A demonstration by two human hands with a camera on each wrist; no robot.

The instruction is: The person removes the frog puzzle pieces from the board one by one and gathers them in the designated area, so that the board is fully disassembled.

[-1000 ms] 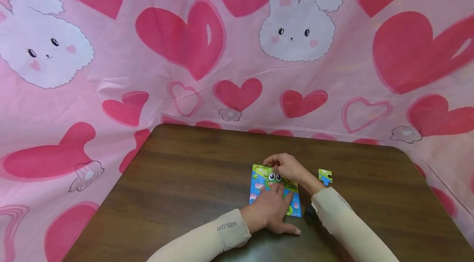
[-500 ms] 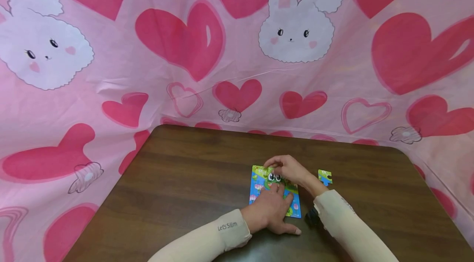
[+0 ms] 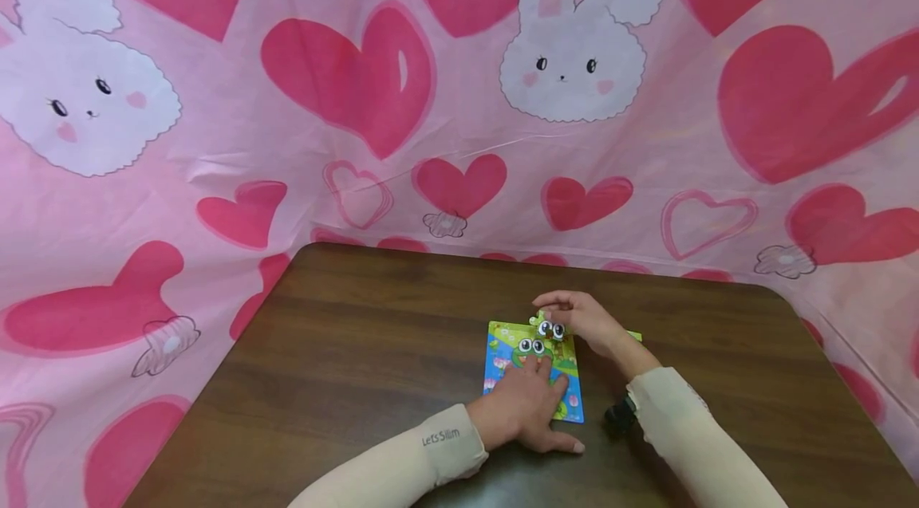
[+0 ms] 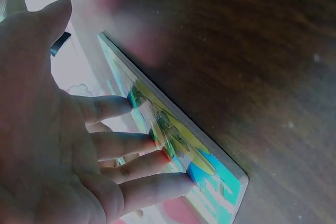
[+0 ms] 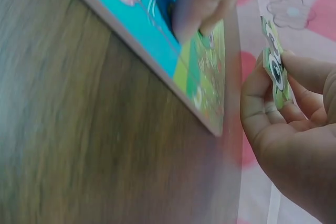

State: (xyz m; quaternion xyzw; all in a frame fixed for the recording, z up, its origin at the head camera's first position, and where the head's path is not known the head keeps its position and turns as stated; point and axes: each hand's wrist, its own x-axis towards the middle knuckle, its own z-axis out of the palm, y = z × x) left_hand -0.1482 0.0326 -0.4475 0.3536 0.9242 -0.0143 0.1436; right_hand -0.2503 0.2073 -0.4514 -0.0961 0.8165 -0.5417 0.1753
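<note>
A frog jigsaw puzzle board (image 3: 500, 344) in blue and green lies on the table. My left hand (image 3: 522, 406) rests on its lower middle, fingers spread and fairly straight, with the fingertips touching the picture surface (image 4: 223, 195). Above the board's upper right part, my right hand (image 3: 592, 322) pinches a green puzzle piece (image 3: 551, 328) printed with two big eyes. In the right wrist view this piece (image 5: 275, 69) stands on edge between thumb and fingers, apart from the board. Part of the frog picture is covered by my left hand.
Another puzzle piece (image 3: 635, 336) lies right of the board, mostly hidden behind my right wrist. The brown wooden table (image 3: 373, 332) ends at a pink cloth (image 3: 459, 125) with hearts and rabbits. A small black object (image 3: 620, 416) sits at my right wrist.
My right hand has lifted the eye-printed puzzle piece off the board's upper area and shifted slightly right and away. My left hand has stayed in place.
</note>
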